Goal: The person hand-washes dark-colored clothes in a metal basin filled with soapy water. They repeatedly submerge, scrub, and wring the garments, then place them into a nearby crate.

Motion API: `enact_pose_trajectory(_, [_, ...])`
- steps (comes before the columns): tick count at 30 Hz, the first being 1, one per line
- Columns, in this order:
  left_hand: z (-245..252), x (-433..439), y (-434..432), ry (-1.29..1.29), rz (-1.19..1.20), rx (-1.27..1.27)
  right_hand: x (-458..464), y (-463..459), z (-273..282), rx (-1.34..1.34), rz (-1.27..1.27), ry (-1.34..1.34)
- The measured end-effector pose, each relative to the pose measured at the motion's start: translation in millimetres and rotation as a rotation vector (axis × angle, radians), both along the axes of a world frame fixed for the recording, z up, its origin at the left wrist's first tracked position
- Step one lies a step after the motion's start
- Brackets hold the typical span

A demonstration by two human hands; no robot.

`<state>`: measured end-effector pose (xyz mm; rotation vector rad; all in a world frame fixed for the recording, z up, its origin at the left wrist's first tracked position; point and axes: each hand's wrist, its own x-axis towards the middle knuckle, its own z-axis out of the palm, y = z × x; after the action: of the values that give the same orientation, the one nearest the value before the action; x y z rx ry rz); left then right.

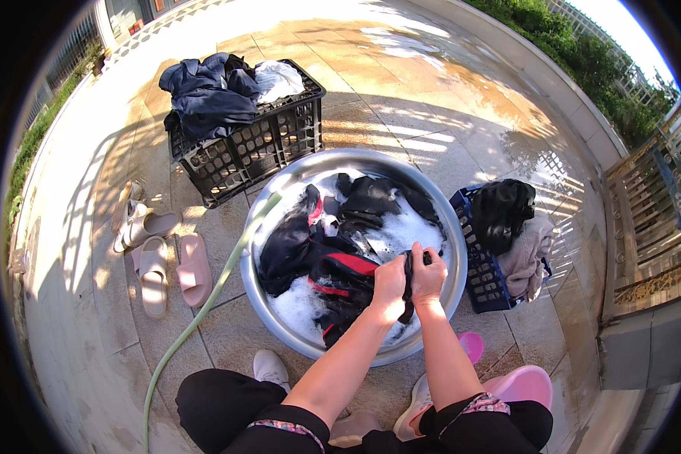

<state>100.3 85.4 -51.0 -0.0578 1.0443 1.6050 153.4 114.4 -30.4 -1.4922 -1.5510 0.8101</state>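
A wide metal basin stands before me, holding sudsy water and dark wet clothes. My left hand and my right hand are close together above its right side. Both grip a bunched piece of black cloth, which shows between my fists and hangs down below them. Beside my left hand, a black garment with red stripes lies in the foam. More black clothing is heaped at the far side of the basin, and white foam lies around it.
A green hose runs over the basin's left rim. Behind it stands a black plastic crate topped with clothes. To the right sits a blue basket of laundry. Pink slippers and a pink plastic container are on the tiles.
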Motion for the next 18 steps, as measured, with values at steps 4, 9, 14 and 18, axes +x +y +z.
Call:
enact_pose_trajectory(4, [-1,-18,-12,-0.021,0.052,0.1,-23,-38,16,0.008,0.187,0.086])
enact_pose_trajectory(9, [-1,1,7,0.809,-0.003,-0.076,0,-3,8,-0.344,0.096,0.355])
enact_pose_trajectory(14, [-29,-29,6,0.663,0.001,0.359,-14,-9,72,-0.516,0.363,0.658])
enact_pose_trajectory(18, [-34,-28,-18,1.012,-0.419,0.401,-31,17,143,-0.375,0.341,0.917])
